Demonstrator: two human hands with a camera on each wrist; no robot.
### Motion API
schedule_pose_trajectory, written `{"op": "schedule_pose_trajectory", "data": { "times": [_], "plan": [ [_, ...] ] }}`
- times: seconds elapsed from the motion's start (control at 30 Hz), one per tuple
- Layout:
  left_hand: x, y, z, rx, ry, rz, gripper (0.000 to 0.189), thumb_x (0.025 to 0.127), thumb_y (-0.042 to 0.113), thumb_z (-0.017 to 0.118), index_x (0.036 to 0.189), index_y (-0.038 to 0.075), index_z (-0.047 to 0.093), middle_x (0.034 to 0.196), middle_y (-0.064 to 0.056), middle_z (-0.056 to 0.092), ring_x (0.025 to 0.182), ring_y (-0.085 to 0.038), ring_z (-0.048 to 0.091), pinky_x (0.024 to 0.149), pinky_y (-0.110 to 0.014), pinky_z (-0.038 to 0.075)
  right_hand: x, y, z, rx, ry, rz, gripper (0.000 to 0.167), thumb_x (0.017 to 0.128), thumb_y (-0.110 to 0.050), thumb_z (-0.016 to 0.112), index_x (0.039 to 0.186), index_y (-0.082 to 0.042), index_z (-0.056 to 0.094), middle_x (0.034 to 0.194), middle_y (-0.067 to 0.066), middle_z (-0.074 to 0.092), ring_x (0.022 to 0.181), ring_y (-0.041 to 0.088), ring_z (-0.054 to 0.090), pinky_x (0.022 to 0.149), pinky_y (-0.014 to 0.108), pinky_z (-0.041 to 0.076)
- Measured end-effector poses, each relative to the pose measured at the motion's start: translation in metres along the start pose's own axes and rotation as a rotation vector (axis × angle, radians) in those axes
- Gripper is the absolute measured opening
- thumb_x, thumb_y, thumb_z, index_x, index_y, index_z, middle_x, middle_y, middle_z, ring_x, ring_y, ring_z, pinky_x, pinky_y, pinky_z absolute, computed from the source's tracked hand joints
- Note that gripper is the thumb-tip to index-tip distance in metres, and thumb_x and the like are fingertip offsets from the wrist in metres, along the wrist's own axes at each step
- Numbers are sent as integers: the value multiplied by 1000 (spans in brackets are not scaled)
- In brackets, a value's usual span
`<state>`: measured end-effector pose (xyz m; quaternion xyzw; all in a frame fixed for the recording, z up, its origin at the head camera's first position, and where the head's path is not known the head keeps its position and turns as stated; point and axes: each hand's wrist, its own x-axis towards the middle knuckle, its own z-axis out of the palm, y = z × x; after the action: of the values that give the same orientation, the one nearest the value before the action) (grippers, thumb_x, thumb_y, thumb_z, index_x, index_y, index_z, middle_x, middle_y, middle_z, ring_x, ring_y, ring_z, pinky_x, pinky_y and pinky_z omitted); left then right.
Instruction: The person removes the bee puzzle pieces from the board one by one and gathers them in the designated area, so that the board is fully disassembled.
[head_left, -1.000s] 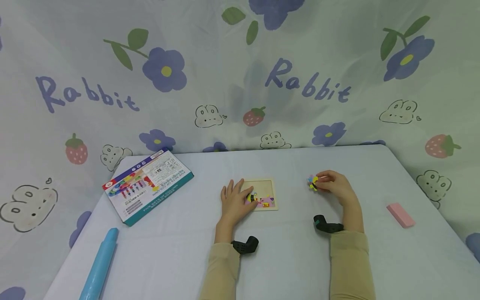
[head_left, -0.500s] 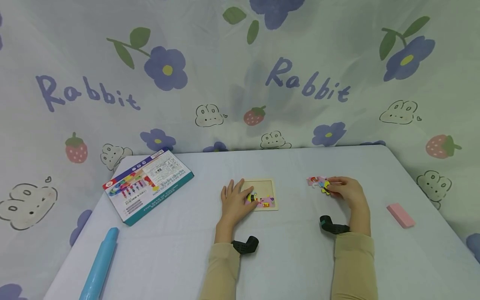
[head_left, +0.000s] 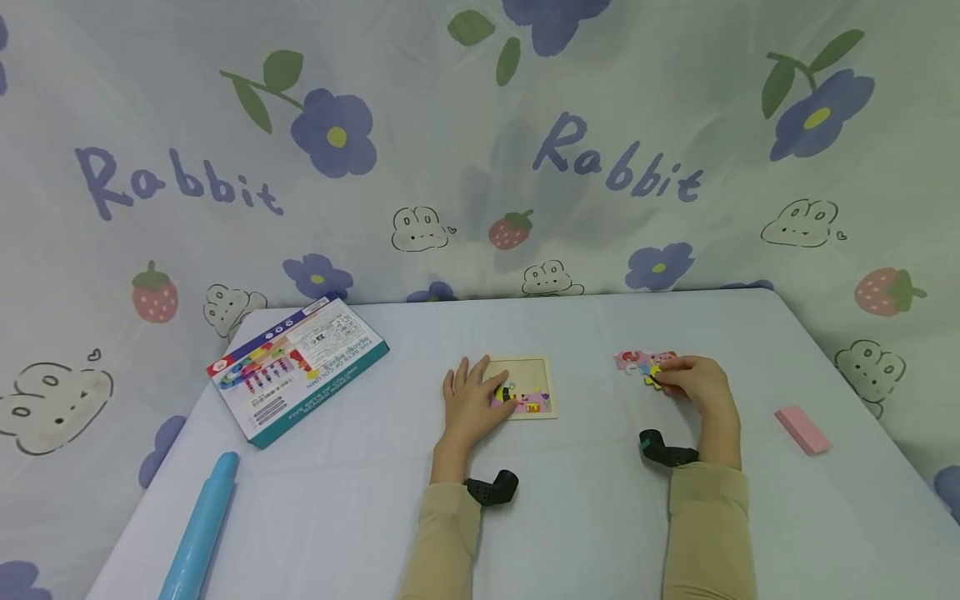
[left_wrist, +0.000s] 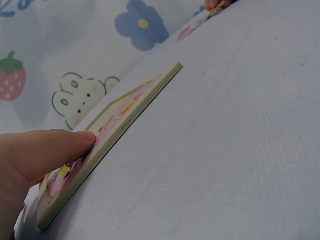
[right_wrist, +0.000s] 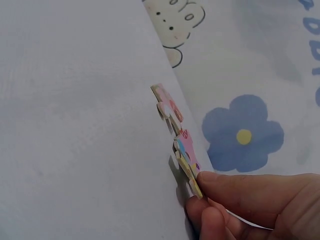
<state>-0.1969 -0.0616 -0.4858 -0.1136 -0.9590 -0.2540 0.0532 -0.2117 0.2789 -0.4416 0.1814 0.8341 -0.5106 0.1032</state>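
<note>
A square wooden puzzle tray (head_left: 550,383) lies mid-table, its lower part filled with colourful printed pieces (head_left: 533,402) and its upper part bare wood. My left hand (head_left: 469,406) rests over the tray's left side with fingers spread. In the left wrist view its thumb (left_wrist: 70,150) presses on the pieces. To the right, my right hand (head_left: 696,385) pinches the edge of a jigsaw piece (right_wrist: 186,150) between thumb and fingers. Beside that piece lies a pink jigsaw piece (right_wrist: 167,102) with a red print; whether the two are interlocked I cannot tell.
A printed cardboard box (head_left: 300,367) lies at the back left. In front of it is a blue tapered tube (head_left: 198,533). A pink block (head_left: 802,430) sits on the right. Behind the white table (head_left: 577,517) hangs a patterned cloth (head_left: 420,158).
The right hand has shifted right, uncovering a red-and-pink piece to its left, and then stays nearly in place. More of the pink print beside its fingers shows now. The left hand holds its position.
</note>
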Motion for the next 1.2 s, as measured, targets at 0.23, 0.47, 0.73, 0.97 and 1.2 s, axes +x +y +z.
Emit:
{"op": "schedule_pose_trajectory", "data": {
  "times": [0.23,0.47,0.73,0.97,1.2],
  "plan": [
    [0,-1,0,2,6,7,51,80,44,65,124,19,61,144,-9,38,137,-37,20,107,-57,10,2,-1,1,14,11,5,38,84,-11,66,115,8,55,77,-5,58,62,3,55,59,17,50],
    [0,-1,0,0,3,7,50,80,44,65,124,20,61,145,-9,37,137,-37,19,108,-56,9,3,-1,2,4,6,1,36,83,-9,66,113,8,54,75,-4,58,61,3,56,58,16,50],
    [0,-1,-1,-6,2,8,52,79,45,65,124,20,61,145,-9,38,137,-37,19,108,-56,8,-1,-6,1,-64,40,-75,35,84,-13,64,112,6,54,80,0,58,63,4,56,59,19,50],
    [0,-2,0,-20,3,12,52,80,45,65,126,20,59,144,-9,38,137,-37,19,108,-56,8,-3,-15,8,-64,33,-156,34,85,-10,62,112,10,54,79,1,57,65,3,56,61,18,50],
    [0,-1,-2,-43,-10,-2,54,80,45,64,127,20,58,146,-9,36,138,-36,17,109,-55,9,-3,-26,22,19,-27,-242,35,84,-7,64,112,12,53,83,4,58,67,4,59,63,19,52]
  ]
}}
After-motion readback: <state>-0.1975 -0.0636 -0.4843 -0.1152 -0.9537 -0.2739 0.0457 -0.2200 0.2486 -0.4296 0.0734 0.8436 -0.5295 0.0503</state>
